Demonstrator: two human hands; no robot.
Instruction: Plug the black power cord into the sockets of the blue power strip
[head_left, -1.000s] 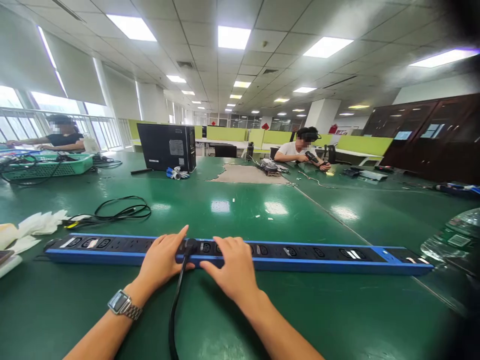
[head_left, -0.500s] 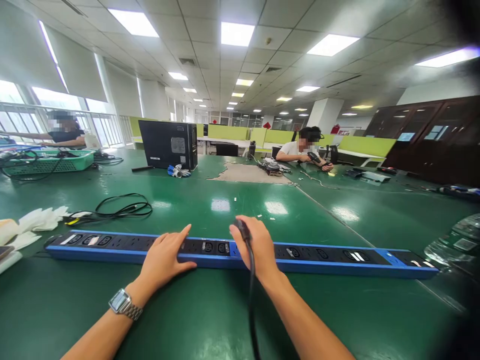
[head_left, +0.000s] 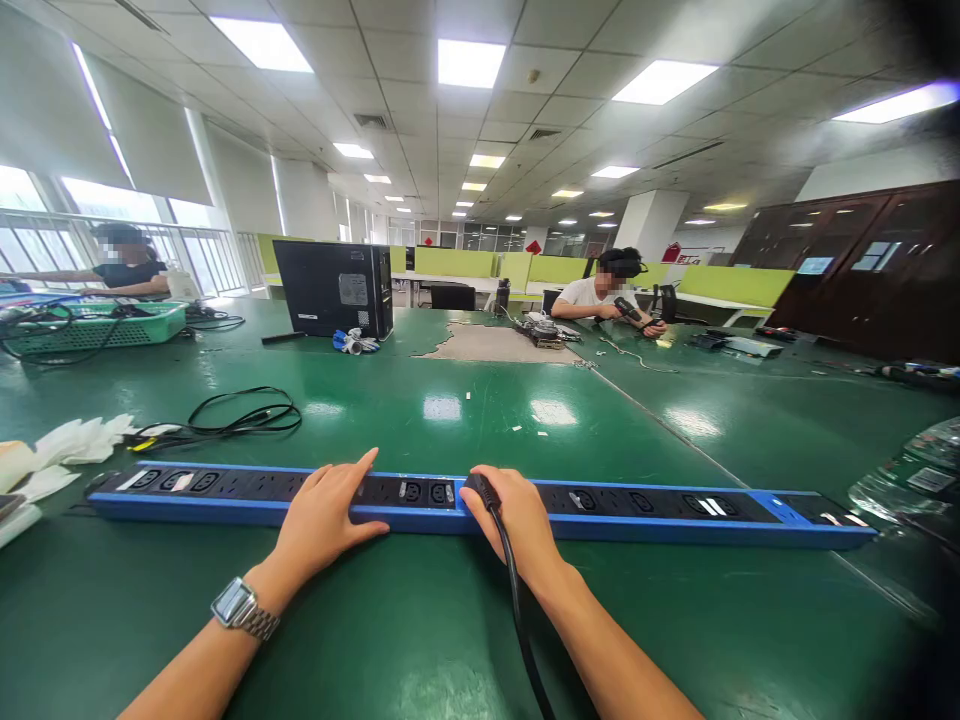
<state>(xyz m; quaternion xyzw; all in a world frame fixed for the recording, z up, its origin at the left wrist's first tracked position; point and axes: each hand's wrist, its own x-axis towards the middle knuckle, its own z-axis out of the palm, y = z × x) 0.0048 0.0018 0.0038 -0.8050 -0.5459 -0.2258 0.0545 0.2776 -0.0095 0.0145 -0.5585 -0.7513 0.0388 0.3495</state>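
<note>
A long blue-and-black power strip [head_left: 645, 505] lies across the green table [head_left: 450, 620] in front of me. My left hand [head_left: 324, 517] rests flat on the strip, fingers stretched out, a metal watch [head_left: 238, 608] on the wrist. My right hand [head_left: 516, 520] is closed around a black plug [head_left: 478, 487], which sits at a socket of the strip just right of the middle. The plug's black cable [head_left: 521, 620] trails back along my right forearm. Two empty sockets show between my hands.
A coiled black cable [head_left: 232, 418] and white gloves [head_left: 79, 443] lie at the left. A black computer case [head_left: 335, 290] stands farther back, a green basket [head_left: 97, 325] at far left. Two other people sit at the table's far sides. Clear plastic wrap [head_left: 911, 475] is at right.
My right hand pulled the plug out of the socket by my left hand, carried it right and lifted, then lowered it onto a socket farther right. My left hand stayed on the strip.
</note>
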